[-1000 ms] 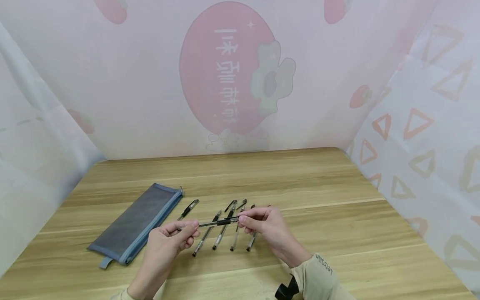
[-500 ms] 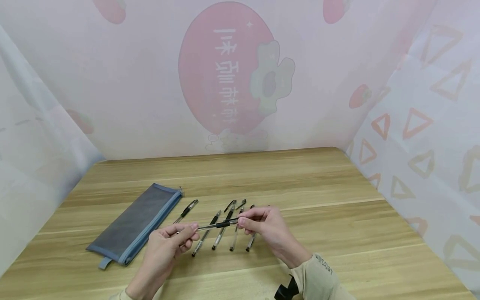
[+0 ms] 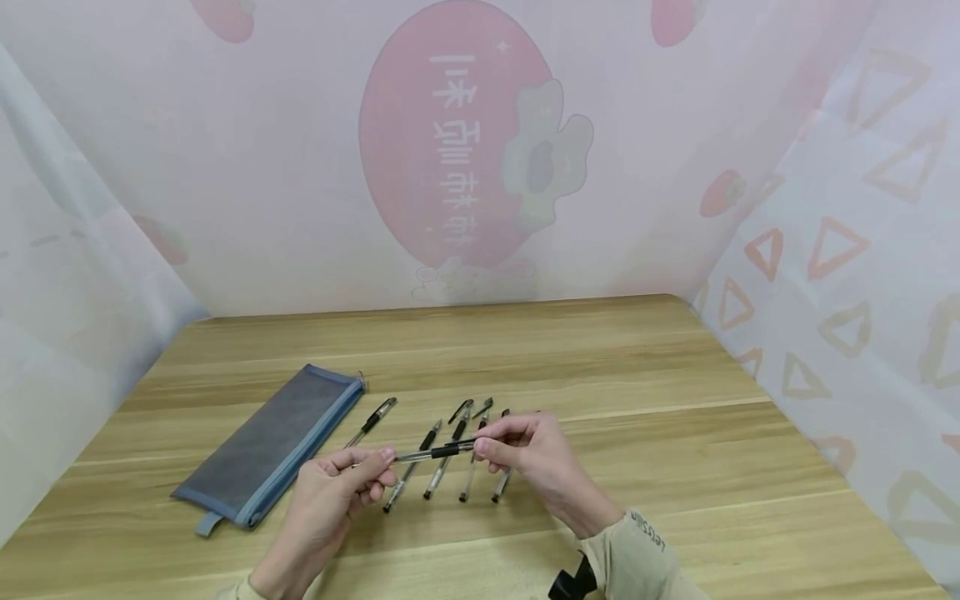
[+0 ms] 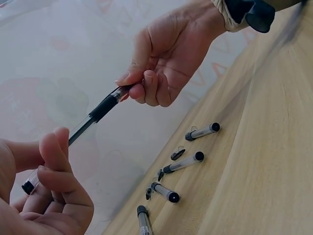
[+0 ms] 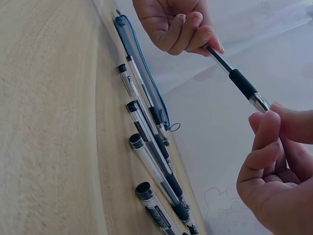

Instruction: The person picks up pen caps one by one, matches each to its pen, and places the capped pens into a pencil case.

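Note:
Between my two hands, above the table, is a clear gel pen (image 3: 446, 452) with a black rubber grip. My left hand (image 3: 330, 496) pinches the rear of its barrel between thumb and fingers; the black end plug (image 4: 28, 187) sticks out past them in the left wrist view. At the tip end, my right hand (image 3: 536, 462) pinches the clear pen cap, whose black clip (image 3: 461, 442) reaches toward the grip. My fingertips hide most of the cap. Below lie several similar pens (image 3: 411, 468), roughly side by side, partly hidden behind the hands.
A grey-blue zippered pencil case (image 3: 262, 446) lies flat at the left, with one pen (image 3: 372, 420) beside its zip edge. The wooden table (image 3: 675, 433) extends to the right. Printed cloth screens (image 3: 300, 167) stand behind and at both sides.
The held pen has dipped slightly and its angle has shifted a little. Both hands keep their pinch and have barely moved. The pencil case and the pens on the table lie as before.

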The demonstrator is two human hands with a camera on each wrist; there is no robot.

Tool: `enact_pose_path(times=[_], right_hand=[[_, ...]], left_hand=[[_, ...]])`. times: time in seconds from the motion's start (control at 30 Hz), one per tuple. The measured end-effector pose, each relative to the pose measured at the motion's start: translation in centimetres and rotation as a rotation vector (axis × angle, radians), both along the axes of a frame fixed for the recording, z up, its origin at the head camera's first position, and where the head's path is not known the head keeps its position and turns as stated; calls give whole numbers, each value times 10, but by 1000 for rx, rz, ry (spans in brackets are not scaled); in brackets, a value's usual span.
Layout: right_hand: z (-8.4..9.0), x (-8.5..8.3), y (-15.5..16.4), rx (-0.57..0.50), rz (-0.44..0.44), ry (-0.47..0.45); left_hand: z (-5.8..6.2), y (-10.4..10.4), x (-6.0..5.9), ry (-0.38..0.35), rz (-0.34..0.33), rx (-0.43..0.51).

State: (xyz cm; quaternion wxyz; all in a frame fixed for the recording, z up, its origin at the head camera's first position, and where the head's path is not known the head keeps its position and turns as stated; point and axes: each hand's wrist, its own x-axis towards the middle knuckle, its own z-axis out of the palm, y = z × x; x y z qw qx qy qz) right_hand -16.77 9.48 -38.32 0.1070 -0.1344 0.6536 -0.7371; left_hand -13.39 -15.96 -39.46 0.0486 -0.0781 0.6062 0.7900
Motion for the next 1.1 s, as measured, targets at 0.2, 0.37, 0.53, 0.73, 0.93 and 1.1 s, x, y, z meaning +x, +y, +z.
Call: enact_pose_path(times=[0.2, 0.37, 0.53, 0.73, 0.93, 1.1], right_hand=[[-2, 0, -1, 1, 12, -3], [-3, -1, 0, -2, 3, -5], [-2, -2, 1, 5, 5, -11], [0, -2, 2, 19, 10, -15], [1, -2, 3, 34, 8, -15], [-1, -4, 3, 43, -11, -10]], left_hand=[[1, 0, 0, 6, 16, -1], [-1, 1, 0, 6, -1, -25], [-3, 0, -1, 14, -16, -13], [-2, 1, -1, 10, -13, -22], [-1, 1, -2, 13, -9, -49], [-3, 2, -1, 49, -12, -73]])
